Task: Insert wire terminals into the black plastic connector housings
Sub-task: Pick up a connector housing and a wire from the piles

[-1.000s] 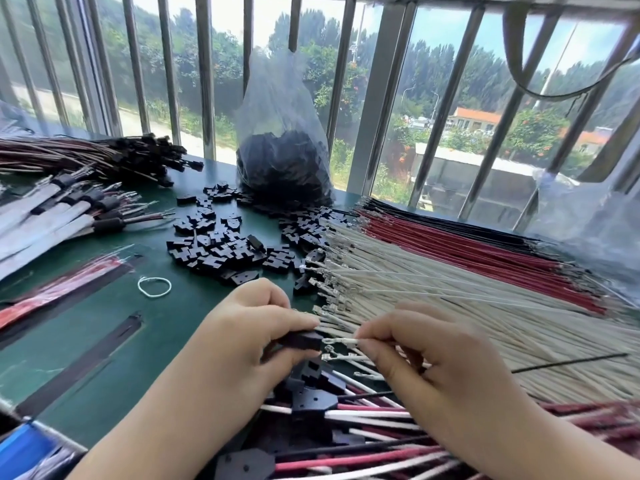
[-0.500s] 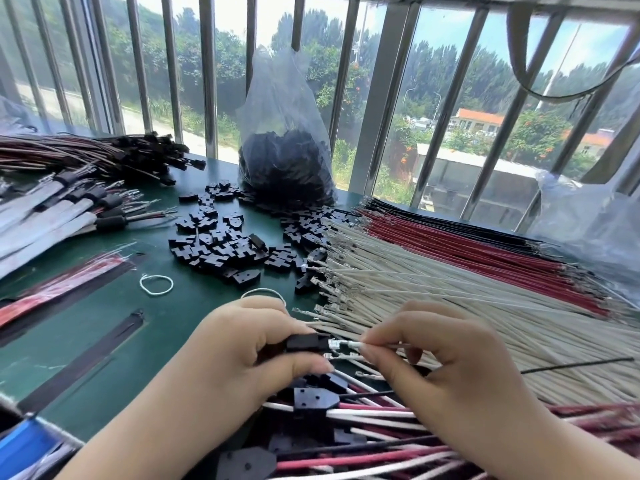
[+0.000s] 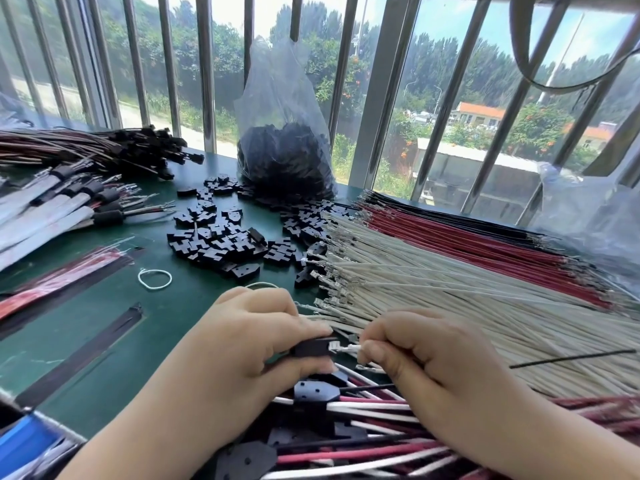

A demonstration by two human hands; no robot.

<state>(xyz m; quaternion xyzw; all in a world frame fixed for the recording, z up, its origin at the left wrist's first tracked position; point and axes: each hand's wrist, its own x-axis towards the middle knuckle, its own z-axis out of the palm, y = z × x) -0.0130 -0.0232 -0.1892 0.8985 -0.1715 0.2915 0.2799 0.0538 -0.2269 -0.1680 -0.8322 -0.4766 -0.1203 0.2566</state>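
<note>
A black housing [image 3: 311,347] is pinched in the left hand [image 3: 256,341] above the green table [image 3: 114,341]; a white wire [image 3: 349,348] is gripped by the right hand [image 3: 426,355], its terminal [image 3: 333,347] at the cavity mouth. Insertion is judged under way; a straight push is needed next

Black connector housing [image 3: 310,347] held level — metal terminal [image 3: 335,347] of a white wire [image 3: 352,347] at its open end.

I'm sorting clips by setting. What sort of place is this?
Probably a small wire-harness assembly bench by a barred window: loose black housings, rows of cut wires and a bag of parts on a green table.
</note>
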